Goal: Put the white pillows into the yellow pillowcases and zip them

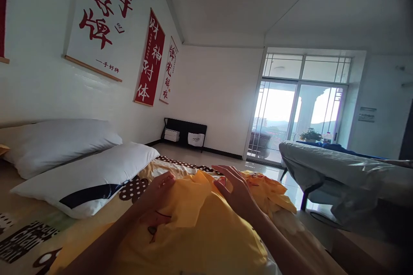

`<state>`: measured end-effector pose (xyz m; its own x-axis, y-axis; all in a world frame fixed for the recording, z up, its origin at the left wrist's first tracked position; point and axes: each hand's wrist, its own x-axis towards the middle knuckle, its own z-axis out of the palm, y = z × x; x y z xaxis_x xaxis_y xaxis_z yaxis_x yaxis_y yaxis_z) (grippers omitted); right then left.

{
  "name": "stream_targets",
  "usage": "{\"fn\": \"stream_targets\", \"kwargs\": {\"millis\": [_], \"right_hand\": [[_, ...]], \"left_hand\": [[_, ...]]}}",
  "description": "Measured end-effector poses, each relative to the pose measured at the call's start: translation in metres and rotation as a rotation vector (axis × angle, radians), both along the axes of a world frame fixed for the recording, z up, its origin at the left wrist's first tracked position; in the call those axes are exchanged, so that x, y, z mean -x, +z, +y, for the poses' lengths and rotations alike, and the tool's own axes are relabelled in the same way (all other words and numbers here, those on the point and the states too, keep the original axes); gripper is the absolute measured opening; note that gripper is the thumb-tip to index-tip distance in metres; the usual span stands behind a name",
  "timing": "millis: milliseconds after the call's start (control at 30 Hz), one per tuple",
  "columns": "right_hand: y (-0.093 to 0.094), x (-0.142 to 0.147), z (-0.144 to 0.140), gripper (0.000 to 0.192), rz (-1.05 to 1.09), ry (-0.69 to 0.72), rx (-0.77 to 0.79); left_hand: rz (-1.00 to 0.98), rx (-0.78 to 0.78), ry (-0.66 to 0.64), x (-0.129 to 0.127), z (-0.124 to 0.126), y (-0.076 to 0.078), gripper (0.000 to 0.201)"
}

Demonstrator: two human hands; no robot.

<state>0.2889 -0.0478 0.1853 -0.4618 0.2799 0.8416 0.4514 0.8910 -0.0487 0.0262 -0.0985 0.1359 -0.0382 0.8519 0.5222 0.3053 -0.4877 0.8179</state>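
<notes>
While beside hands, two pillows (87,180).

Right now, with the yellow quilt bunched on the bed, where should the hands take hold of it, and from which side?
Probably at the far folded edge of the bunched yellow fabric quilt, coming from above. Both hands already lie flat there: the left hand near the white pillow, the right hand toward the bed's open side. The raised folds there give loose cloth to pinch.

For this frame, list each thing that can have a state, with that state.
yellow quilt: bunched up on the bed
left hand: flat on the quilt, open
right hand: fingers spread, resting on the quilt
near pillow: lying flat
far pillow: lying flat
glass balcony door: cannot tell
</notes>
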Motion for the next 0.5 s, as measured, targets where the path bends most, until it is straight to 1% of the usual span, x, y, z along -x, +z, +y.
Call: {"fn": "stream_targets", "kwargs": {"millis": [67,100,133,200,267,300,333,400,500], "right_hand": [[-0.006,0.006,0.015,0.04,-0.024,0.01,0.173],[-0.01,0.009,0.021,0.042,-0.031,0.038,0.272],[-0.014,0.013,0.027,0.043,-0.031,0.091,0.387],[-0.023,0.02,0.035,0.042,-0.014,0.241,0.646],[-0.03,0.027,0.041,0.039,0.033,0.37,0.838],[-0.032,0.029,0.043,0.041,0.069,0.396,0.884],[-0.033,0.031,0.044,0.045,0.106,0.393,0.897],[-0.033,0.032,0.046,0.051,0.174,0.359,0.875],[-0.03,0.03,0.045,0.052,0.261,0.359,0.849]], "left_hand": [[-0.04,0.013,0.008,0.001,0.001,-0.001,0.033],[-0.059,0.028,0.009,0.001,0.0,-0.001,0.032],[-0.076,0.042,0.011,0.001,0.0,-0.002,0.032],[-0.09,0.066,0.012,0.001,-0.001,-0.002,0.031],[-0.086,0.074,0.015,0.003,-0.003,-0.002,0.032],[-0.077,0.067,0.013,0.004,-0.002,-0.002,0.033],[-0.06,0.051,0.014,0.006,-0.001,-0.001,0.033],[-0.038,0.006,0.039,0.012,0.004,0.001,0.035],[-0.096,-0.039,0.061,0.024,0.017,0.007,0.039]]}}
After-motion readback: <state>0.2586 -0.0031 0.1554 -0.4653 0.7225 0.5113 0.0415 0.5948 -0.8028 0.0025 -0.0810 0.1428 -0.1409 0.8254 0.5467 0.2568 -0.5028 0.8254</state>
